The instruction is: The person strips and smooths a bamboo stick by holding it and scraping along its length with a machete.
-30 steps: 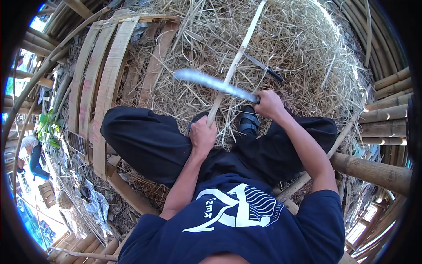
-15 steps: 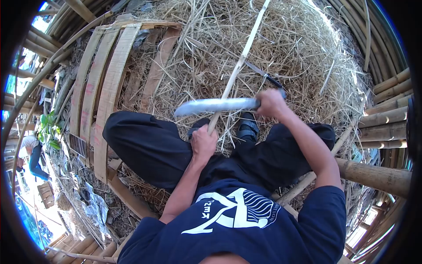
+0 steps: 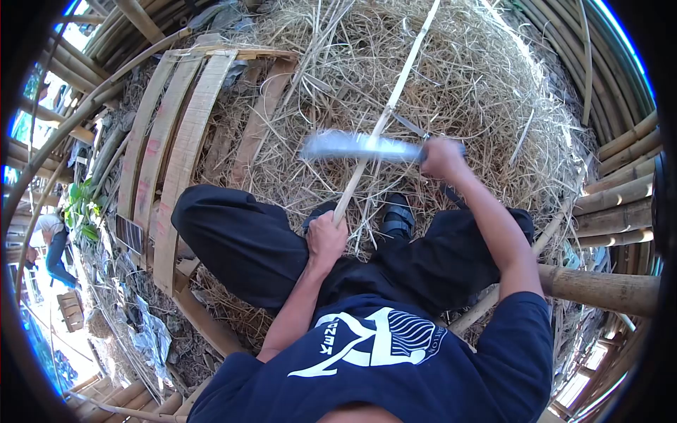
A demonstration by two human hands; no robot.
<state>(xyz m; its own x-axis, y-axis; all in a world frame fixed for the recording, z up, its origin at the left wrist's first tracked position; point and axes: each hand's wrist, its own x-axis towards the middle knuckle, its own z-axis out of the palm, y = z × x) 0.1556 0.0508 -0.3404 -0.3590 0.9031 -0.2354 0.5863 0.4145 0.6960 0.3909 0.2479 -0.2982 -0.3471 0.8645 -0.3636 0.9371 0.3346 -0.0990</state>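
Note:
A long pale bamboo strip [image 3: 404,76] slants up and away from my left hand [image 3: 326,242], whose fingers are wrapped round its near end. My right hand [image 3: 444,159] grips the handle of a large machete [image 3: 361,146]. Its blade is blurred by motion and points left, crossing the strip; whether the two touch I cannot tell. Just beyond my right hand lies a smaller knife [image 3: 410,126] on the straw, its handle partly hidden behind that hand.
Dry straw [image 3: 479,92] covers the ground before my crossed legs. A slatted wooden pallet [image 3: 185,144] lies at the left. A thick bamboo pole [image 3: 599,289] is near my right elbow. Another person [image 3: 55,247] bends over at the far left.
The machete swung down toward me along the strip, then moved back away from me with my right hand. My left hand stays on the strip, slightly lower in view.

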